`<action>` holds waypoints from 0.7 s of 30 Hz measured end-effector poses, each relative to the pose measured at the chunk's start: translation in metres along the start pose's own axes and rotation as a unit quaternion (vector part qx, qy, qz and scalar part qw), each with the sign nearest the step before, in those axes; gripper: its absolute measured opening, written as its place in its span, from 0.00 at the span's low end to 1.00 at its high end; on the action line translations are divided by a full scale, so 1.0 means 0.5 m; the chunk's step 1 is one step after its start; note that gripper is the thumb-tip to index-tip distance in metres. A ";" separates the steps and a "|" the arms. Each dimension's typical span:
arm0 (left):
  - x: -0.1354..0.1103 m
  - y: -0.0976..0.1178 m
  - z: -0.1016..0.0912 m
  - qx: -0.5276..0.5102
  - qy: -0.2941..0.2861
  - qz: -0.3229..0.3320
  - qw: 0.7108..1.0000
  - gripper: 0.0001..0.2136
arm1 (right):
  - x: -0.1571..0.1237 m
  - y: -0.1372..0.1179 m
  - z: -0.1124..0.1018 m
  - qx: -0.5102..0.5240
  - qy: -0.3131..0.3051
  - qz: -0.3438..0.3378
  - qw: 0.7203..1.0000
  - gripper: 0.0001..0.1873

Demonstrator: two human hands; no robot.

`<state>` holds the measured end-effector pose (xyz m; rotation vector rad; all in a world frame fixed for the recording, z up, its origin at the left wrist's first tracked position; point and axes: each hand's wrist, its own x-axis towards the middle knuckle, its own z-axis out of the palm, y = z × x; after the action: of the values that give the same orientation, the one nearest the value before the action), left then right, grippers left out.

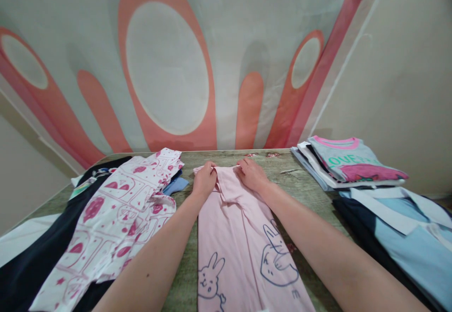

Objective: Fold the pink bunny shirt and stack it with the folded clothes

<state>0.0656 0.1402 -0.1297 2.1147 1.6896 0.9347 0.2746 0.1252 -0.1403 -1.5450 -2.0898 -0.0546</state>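
well, from the head view, the pink shirt (233,236) lies lengthwise on the table (303,194), straight out in front of the person, its rabbit prints at the near end and its top at the far end. the left hand (204,180) is curled closed on the shirt's top left corner, pinching the cloth. the right hand (251,173) sits at the top right, its fingers bent down and nipping the edge there. a narrow pleat of cloth runs down between the two hands, so one side looks turned in already. by my reading, the folding of this shirt has only begun: the body lies at full length, with no crosswise fold yet.

right of the pink shirt sits a neat folded stack (346,163), and nearer on that side a light blue shirt (406,236) lies over something dark. these look done. left of the pink shirt lies a loose heap: a white print top (116,217) over a dark garment (28,265), with a blue scrap (175,185) poking out just beside the left hand. these look unfolded. the print top's hem comes close to the pink shirt's left edge and could crowd a fold on that side. beyond the shirt hangs a patterned cloth (165,67).
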 end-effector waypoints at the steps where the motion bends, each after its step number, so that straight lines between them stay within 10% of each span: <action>1: 0.000 -0.002 0.000 -0.002 -0.001 0.000 1.000 0.09 | 0.002 -0.005 -0.006 0.000 0.004 -0.003 1.000 0.09; 11: 0.005 -0.026 0.010 -0.021 -0.018 -0.001 1.000 0.13 | -0.086 -0.107 -0.096 0.056 -0.046 -0.042 0.996 0.04; 21: 0.009 -0.029 0.009 -0.040 -0.017 0.004 0.999 0.12 | -0.182 -0.131 -0.057 0.016 -0.016 -0.047 0.999 0.02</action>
<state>0.0576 0.1495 -0.1400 2.0754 1.6014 0.9456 0.2451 0.0133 -0.1374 -1.4362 -2.1779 -0.0299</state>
